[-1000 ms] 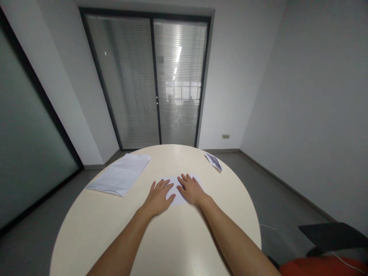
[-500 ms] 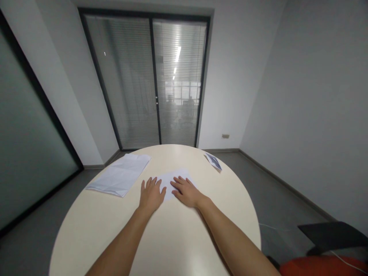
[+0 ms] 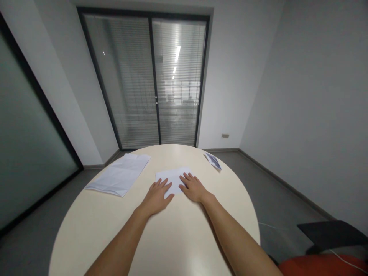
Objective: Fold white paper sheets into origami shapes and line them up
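Taking 12 o'clock as straight away from you, the small white sheet (image 3: 176, 176) lies on the round table (image 3: 172, 241) ahead of you, partly under your 2 hands. Your left hand (image 3: 156, 196) covers its 8 o'clock corner and your right hand (image 3: 195, 189) its 4 o'clock side; both are palm down, fingers spread apart and gripping nothing, though how hard they press can't be told from here. For good control, I'd share the pressure equally, hold the palms low, and stroke outward toward 9 and 3 o'clock, since such thin paper would likely buckle or skid under a lopsided push. Stay well apart from the larger white paper (image 3: 119, 176) at 9 o'clock and the printed piece (image 3: 213, 161) at 2 o'clock.
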`<state>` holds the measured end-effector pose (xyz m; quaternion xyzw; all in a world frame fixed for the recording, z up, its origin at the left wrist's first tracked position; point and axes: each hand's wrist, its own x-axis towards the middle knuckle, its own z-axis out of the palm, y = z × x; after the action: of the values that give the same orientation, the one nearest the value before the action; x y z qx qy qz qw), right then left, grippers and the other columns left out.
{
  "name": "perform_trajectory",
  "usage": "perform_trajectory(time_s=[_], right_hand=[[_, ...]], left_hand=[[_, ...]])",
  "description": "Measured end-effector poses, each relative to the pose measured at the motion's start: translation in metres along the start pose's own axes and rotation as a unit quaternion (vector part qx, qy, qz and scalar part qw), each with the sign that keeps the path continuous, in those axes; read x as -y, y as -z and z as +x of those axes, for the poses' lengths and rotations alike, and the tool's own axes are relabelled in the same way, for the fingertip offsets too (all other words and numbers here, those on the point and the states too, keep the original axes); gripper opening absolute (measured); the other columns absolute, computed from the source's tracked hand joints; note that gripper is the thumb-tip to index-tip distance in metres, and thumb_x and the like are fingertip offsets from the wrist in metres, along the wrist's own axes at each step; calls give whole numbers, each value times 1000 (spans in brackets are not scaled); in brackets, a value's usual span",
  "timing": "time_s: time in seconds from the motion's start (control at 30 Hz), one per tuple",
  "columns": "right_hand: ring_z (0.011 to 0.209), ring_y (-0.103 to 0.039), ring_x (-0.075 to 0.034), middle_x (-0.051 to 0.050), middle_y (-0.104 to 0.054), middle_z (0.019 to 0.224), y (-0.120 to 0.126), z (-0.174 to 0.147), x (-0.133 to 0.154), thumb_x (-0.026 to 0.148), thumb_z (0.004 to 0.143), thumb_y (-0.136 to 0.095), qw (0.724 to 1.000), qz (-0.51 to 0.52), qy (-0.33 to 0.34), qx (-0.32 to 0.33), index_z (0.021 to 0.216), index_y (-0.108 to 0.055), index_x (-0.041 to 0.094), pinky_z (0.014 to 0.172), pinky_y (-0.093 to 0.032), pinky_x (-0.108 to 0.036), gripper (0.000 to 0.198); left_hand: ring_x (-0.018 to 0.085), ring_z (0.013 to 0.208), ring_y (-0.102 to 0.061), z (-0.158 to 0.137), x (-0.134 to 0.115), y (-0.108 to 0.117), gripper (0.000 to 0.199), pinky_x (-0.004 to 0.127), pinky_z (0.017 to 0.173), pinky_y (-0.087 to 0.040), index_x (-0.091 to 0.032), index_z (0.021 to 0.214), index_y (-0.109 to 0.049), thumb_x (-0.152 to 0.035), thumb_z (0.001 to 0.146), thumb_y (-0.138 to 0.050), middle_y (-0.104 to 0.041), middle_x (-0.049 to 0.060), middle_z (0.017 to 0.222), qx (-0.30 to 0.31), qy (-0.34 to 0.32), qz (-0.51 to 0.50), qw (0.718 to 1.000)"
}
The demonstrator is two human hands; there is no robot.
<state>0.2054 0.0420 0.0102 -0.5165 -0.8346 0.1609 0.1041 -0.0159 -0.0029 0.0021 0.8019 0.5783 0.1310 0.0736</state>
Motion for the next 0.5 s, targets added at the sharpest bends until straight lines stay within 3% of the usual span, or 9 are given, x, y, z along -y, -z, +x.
perform_trajectory(time_s=[0.23, 0.5], right_hand=[[154, -14, -35, -14, -21, 166, 0, -1, 0, 55, 102, -35, 1000, 5, 11, 4, 157, -35, 19, 122, -11, -56, 66], [155, -10, -36, -15, -18, 167, 3, -3, -2, 69, 94, -45, 998, 20, 41, 31, 158, -34, 21, 122, -4, -58, 81]], left_hand=[[34, 150, -31, 2, 3, -1, 56, 56, 121, -25, -28, 146, -53, -54, 97, -48, -40, 7, 160, -3, 2, -5, 1000], [34, 149, -34, 2, 2, -1, 56, 56, 121, -24, -27, 145, -55, -54, 96, -48, -42, 7, 159, -13, 16, 1, 1000]])
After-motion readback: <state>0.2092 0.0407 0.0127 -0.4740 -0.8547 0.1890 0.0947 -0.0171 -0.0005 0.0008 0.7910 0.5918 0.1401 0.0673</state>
